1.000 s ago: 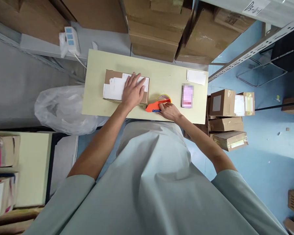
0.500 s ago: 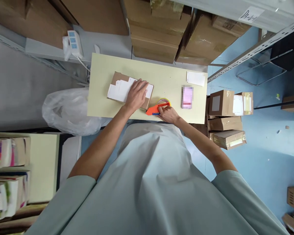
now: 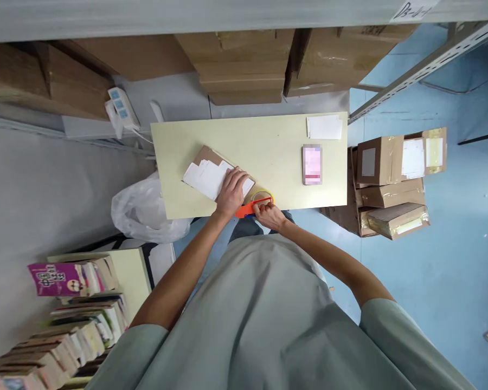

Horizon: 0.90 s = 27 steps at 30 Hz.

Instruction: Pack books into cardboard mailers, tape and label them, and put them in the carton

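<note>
A cardboard box (image 3: 209, 155) with white paper slips (image 3: 205, 177) on its top lies at an angle on the pale yellow table (image 3: 284, 162). My left hand (image 3: 232, 189) rests flat on the box's right part, fingers stretched over the slips. In my right hand (image 3: 269, 215) is an orange tape dispenser (image 3: 246, 209), fingers wrapped round its handle. Its yellow-rimmed tape roll (image 3: 271, 193) faces the table side. The dispenser's front end is close to the box's near right corner; whether tape touches the cardboard I cannot tell.
A phone (image 3: 312, 165) and white papers (image 3: 325, 127) lie on the table's right. Parcels (image 3: 380, 160) are stacked beyond its right edge. Cartons (image 3: 244, 65) stand behind under a shelf beam (image 3: 228, 16). To the left are a plastic bag (image 3: 140, 208), a power strip (image 3: 123, 108) and books (image 3: 81, 325).
The box has turned clockwise, its right end swinging nearer to me, and both hands have gone along with it. The dispenser stays at its near right corner. My head view has shifted.
</note>
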{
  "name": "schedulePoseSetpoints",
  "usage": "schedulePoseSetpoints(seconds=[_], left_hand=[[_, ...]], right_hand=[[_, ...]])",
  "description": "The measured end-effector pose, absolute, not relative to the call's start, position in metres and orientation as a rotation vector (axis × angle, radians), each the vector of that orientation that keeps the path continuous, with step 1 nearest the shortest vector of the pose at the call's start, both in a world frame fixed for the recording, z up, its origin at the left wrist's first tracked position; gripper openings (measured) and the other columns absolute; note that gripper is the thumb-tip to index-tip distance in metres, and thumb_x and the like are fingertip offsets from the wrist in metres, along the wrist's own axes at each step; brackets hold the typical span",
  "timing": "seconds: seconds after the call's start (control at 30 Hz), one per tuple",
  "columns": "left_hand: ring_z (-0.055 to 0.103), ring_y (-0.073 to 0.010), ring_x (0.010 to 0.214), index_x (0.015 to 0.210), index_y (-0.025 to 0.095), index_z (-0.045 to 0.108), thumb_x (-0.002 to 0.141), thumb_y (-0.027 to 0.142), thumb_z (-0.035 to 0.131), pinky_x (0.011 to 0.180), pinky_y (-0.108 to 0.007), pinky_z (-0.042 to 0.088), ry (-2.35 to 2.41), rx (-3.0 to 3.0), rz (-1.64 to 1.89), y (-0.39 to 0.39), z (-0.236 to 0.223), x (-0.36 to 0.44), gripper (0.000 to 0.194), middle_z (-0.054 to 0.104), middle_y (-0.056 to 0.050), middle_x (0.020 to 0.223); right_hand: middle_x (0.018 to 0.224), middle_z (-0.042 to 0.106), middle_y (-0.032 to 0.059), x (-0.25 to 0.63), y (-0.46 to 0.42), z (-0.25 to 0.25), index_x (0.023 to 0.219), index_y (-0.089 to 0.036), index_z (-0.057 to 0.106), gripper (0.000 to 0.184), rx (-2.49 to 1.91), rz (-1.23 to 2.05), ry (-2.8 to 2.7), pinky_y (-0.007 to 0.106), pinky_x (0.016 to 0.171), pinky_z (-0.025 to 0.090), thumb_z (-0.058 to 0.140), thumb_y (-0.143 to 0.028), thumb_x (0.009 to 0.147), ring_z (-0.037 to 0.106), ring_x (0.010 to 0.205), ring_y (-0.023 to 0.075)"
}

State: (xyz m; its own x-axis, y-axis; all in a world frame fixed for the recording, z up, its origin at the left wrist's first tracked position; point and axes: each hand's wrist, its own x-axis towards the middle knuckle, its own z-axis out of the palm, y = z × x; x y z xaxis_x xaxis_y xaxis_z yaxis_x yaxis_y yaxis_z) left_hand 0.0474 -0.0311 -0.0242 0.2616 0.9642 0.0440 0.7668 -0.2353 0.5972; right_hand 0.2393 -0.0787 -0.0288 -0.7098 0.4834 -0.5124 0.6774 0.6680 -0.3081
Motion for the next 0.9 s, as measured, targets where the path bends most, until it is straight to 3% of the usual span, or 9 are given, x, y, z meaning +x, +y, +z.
schedulePoseSetpoints(seconds=[0.23,0.53,0.7,0.8,0.9], left_hand=[[0.047,-0.0299,0.158,0.142,0.016,0.065,0.110,0.018,0.034,0.138,-0.060,0.028,1.576,2.106,0.579,-0.033,-0.035,0.043,0.045,0.069,-0.018,0.144],[0.044,-0.0296,0.160,0.143,0.014,0.066,0.110,0.019,0.031,0.138,-0.060,0.027,1.570,2.095,0.490,-0.033,-0.028,0.044,0.048,0.068,-0.020,0.145],[0.030,-0.0301,0.168,0.156,0.014,0.054,0.112,0.038,0.040,0.139,-0.055,0.026,1.788,1.940,0.472,-0.009,-0.009,0.020,0.052,0.046,-0.022,0.170],[0.017,-0.0370,0.171,0.162,0.001,0.041,0.112,0.044,0.042,0.138,-0.066,0.014,2.258,1.618,0.430,0.022,-0.002,-0.002,0.066,0.039,-0.031,0.172],[0.017,-0.0441,0.169,0.155,-0.007,0.048,0.113,0.038,0.039,0.133,-0.077,0.004,2.356,1.513,0.291,0.042,0.000,-0.007,0.062,0.050,-0.034,0.163]], right_hand=[[0.113,0.076,0.0336,0.307,-0.004,-0.033,0.146,0.005,0.042,0.051,1.249,-0.620,2.300,0.045,0.090,0.048,0.027,-0.034,0.117,0.076,0.101,0.0356],[0.118,0.076,0.0265,0.304,0.054,-0.042,0.146,0.003,0.044,0.044,1.018,-0.341,2.595,0.047,0.105,0.042,0.023,-0.004,0.108,0.073,0.104,0.0328],[0.119,0.076,0.0277,0.300,0.059,-0.041,0.146,0.005,0.045,0.045,0.996,-0.297,2.649,0.049,0.104,0.043,0.023,-0.003,0.107,0.074,0.103,0.0331],[0.116,0.076,0.0283,0.296,0.059,-0.040,0.144,0.006,0.046,0.045,0.991,-0.317,2.676,0.049,0.100,0.045,0.023,-0.001,0.106,0.074,0.101,0.0333],[0.114,0.077,0.0282,0.286,0.045,-0.040,0.144,0.007,0.047,0.046,0.928,-0.340,2.742,0.052,0.102,0.045,0.026,0.001,0.104,0.075,0.101,0.0332]])
